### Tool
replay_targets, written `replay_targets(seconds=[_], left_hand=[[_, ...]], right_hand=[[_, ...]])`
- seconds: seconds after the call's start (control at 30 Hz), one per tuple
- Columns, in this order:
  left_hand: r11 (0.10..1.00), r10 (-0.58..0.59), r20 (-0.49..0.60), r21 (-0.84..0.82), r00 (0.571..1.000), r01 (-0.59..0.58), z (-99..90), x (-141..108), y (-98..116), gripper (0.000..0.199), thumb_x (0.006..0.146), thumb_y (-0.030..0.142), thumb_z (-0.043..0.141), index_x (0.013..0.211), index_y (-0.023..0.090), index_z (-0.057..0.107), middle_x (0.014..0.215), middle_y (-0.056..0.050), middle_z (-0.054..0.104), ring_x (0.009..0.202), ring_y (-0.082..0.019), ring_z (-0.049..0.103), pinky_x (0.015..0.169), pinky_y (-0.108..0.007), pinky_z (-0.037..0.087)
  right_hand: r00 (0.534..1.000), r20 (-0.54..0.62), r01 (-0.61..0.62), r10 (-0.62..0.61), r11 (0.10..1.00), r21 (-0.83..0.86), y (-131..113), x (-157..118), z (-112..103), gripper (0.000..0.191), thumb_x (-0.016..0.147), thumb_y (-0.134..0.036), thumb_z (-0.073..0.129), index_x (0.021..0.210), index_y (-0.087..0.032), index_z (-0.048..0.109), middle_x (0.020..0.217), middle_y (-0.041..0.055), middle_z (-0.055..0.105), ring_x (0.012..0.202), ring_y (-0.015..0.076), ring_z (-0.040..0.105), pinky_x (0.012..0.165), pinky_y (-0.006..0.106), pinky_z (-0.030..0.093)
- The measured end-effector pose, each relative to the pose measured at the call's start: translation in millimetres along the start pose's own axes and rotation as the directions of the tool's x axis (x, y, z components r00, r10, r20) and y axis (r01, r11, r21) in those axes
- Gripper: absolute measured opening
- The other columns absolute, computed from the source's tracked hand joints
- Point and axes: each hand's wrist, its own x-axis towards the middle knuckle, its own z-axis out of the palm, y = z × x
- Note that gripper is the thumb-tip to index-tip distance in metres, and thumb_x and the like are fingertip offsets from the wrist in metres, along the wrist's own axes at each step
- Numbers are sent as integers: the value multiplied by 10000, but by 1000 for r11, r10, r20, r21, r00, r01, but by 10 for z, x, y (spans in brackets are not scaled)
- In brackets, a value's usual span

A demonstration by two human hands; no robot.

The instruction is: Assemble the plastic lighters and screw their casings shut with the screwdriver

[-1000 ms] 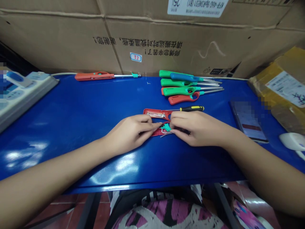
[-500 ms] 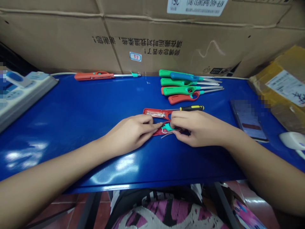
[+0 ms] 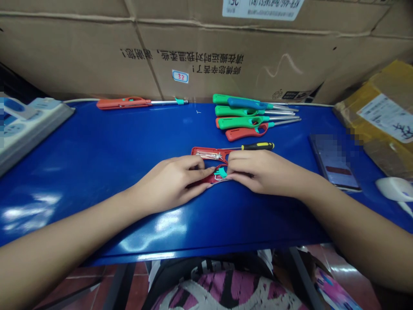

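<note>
In the head view, I see two bare hands close together over a blue table (image 3: 106, 150). The left hand (image 3: 176, 181) comes from the left side. Its thumb and index finger are near each other and press at the left part of a red half shell (image 3: 210, 177), which lies on the table between the two hands; the other fingers are bent, and I cannot tell if they touch it. The right hand (image 3: 258, 172) is at the right end of the same shell. Its thumb and index finger come together beside a teal piece (image 3: 221, 173), which sits inside this shell. I cannot tell if they pinch this piece or some other part, because the fingers hide the contact.

Just behind, a second red shell (image 3: 206, 153) lies with its open side up, and one clear part with metal is inside. Partly behind the right hand is a screwdriver (image 3: 258, 146) with a black and yellow handle. Farther back, a group of lighters (image 3: 240, 123) in green, blue and red lies together, the metal tubes to the right. One orange-red lighter (image 3: 122, 103) lies apart from them, at left, near a large cardboard box (image 3: 193, 43). At right is a phone (image 3: 335, 163), at left a power strip (image 3: 30, 125).
</note>
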Motion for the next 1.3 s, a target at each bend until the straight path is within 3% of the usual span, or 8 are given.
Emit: replay_targets(seconds=[0.13, 0.23, 0.4, 0.63, 0.9, 1.07, 1.13, 1.3], left_hand=[[981, 40, -1, 191, 999, -39, -33, 8, 64, 328, 1035, 358, 504, 1194, 175, 725, 936, -75, 664, 838, -210, 627, 727, -341, 531], [968, 55, -18, 248, 998, -49, -52, 20, 100, 320, 1032, 356, 506, 1144, 176, 746, 926, -87, 659, 826, -227, 592, 695, -355, 514], [988, 24, -38, 150, 999, -18, -33, 10, 116, 296, 1035, 331, 513, 1138, 175, 743, 1037, -102, 677, 903, -216, 624, 782, -357, 540], [995, 12, -30, 100, 999, -9, -8, -25, 143, 294, 1047, 302, 493, 1138, 164, 736, 979, -87, 692, 885, -200, 648, 783, -345, 557], [976, 23, -20, 217, 1000, -18, -4, -24, 208, 296, 1054, 294, 467, 1098, 165, 730, 1004, -83, 686, 863, -223, 635, 729, -365, 553], [963, 22, 68, 267, 997, -40, 9, -78, 229, 295, 1033, 233, 486, 1249, 151, 670, 1080, -114, 668, 927, -252, 612, 776, -398, 562], [971, 12, 73, 239, 997, -29, 8, -94, 216, 311, 1038, 233, 473, 1279, 153, 651, 1101, -121, 668, 946, -248, 619, 799, -397, 566], [997, 2, -37, 77, 999, 1, -7, -78, 173, 412, 1034, 224, 501, 1436, 136, 521, 1082, -112, 703, 960, -230, 647, 840, -377, 577]], right_hand=[[997, 55, -62, 59, 997, 52, -36, 6, -60, 130, 979, -192, 566, 896, -158, 661, 892, 43, 649, 801, 163, 595, 715, 280, 431], [994, 75, -83, 79, 995, 57, -53, -8, -92, 116, 965, -169, 571, 887, -159, 657, 890, 41, 650, 801, 162, 593, 711, 276, 428], [997, 64, -48, 52, 997, -53, -61, -23, -65, 167, 994, -211, 521, 861, -176, 616, 875, 36, 643, 746, 156, 568, 656, 276, 404], [997, 69, 43, -35, 993, -109, -83, -31, -51, 233, 1001, -153, 449, 872, -186, 640, 870, 33, 676, 747, 157, 581, 641, 277, 408], [994, 74, -90, 82, 988, 121, -56, -1, -59, 208, 970, -158, 530, 811, -178, 663, 821, 28, 651, 766, 154, 594, 689, 281, 421], [989, 67, -145, 136, 976, 163, -55, 28, -38, 178, 977, -188, 566, 839, -183, 678, 847, 25, 677, 785, 152, 613, 720, 281, 434], [987, 65, -159, 150, 973, 165, -58, 32, -39, 177, 979, -206, 577, 832, -186, 675, 834, 22, 678, 782, 152, 615, 718, 280, 430], [982, 97, -171, 162, 981, 93, -68, 23, -27, 189, 1008, -278, 542, 874, -182, 635, 888, 39, 657, 780, 160, 583, 687, 284, 402]])
